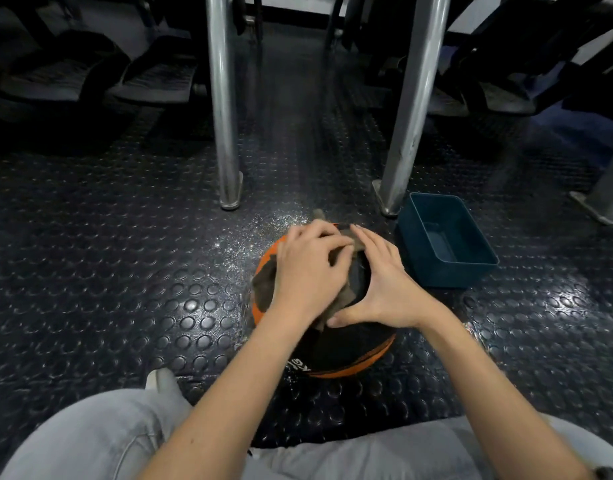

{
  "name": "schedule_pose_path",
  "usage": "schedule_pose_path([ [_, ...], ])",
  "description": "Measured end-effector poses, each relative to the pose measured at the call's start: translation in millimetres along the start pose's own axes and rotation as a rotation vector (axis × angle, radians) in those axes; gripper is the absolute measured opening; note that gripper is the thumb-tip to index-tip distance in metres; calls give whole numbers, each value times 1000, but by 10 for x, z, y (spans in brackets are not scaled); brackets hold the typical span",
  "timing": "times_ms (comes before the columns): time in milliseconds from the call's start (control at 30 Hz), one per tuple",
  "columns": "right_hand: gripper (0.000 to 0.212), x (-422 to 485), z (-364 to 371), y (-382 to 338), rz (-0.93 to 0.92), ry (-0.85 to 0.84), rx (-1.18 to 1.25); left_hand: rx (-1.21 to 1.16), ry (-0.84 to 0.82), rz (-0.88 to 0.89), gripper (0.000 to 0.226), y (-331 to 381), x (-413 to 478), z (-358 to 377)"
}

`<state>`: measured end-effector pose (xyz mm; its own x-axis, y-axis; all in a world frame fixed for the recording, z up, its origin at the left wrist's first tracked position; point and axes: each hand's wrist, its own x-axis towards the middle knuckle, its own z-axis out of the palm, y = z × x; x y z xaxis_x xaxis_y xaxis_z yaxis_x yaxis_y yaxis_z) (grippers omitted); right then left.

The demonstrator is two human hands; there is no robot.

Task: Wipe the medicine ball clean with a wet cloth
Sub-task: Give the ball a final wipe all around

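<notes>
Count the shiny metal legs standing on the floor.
3. The left leg stands beyond the ball; the middle leg stands next to the blue tub; the right leg is cut off at the frame edge. The dark background may hide more.

Dark rubber floor w/ raised round studs is carrying everything. Black & orange medicine ball is sitting on it, approx centre. Blue tub is standing just beside the ball, on its R. Two metal legs are standing on flat feet beyond the ball: L leg & R leg, the latter's foot near the tub's far corner. Glittering specks are lying btwn L leg & ball. White shoe tip is resting nearer, L of ball.
</notes>
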<state>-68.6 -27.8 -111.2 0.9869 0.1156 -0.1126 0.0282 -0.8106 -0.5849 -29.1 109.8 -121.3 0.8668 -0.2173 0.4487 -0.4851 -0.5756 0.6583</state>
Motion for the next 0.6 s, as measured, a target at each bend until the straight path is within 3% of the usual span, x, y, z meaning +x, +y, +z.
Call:
schedule_pose_path([
  [133, 144, -14, 20, 7, 1, 12, 9, 37, -188, -95, 20, -76, 433, 48],
  [333, 136, -48, 24, -14, -20, 16, 33, -138, -393, -439, 13, -462, 892, 70],
  [467, 135, -48, 80, -13, -28, 29, 33, -109, -560, -535, 21, -786, 980, 72],
  [600, 136, -50, 61, -13, -37, 28, 27, -328, -462, -524, 17, -711, 852, -17],
])
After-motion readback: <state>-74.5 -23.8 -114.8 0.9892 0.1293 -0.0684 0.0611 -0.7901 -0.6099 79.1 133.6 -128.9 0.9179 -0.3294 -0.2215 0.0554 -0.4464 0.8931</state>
